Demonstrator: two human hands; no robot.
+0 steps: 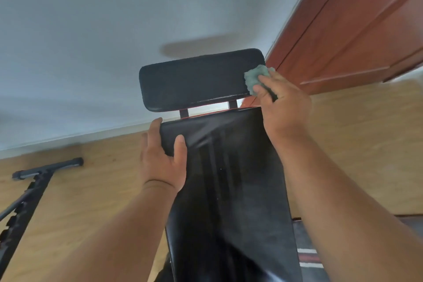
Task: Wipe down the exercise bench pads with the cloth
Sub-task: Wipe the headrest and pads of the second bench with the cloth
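A long black back pad [231, 190] of the exercise bench runs up the middle of the view. Above it, on two short metal posts, sits a smaller black head pad [194, 80]. My left hand [163, 158] grips the top left corner of the long pad, thumb on its face. My right hand [283, 107] holds a crumpled green cloth [255, 76] pressed against the right end of the head pad.
A wooden floor [91, 190] lies around the bench, with a pale wall [91, 41] behind. A reddish-brown door [354, 30] stands at the upper right. A black metal frame with a crossbar [45, 169] lies on the floor at left. A striped mat [309, 256] shows at lower right.
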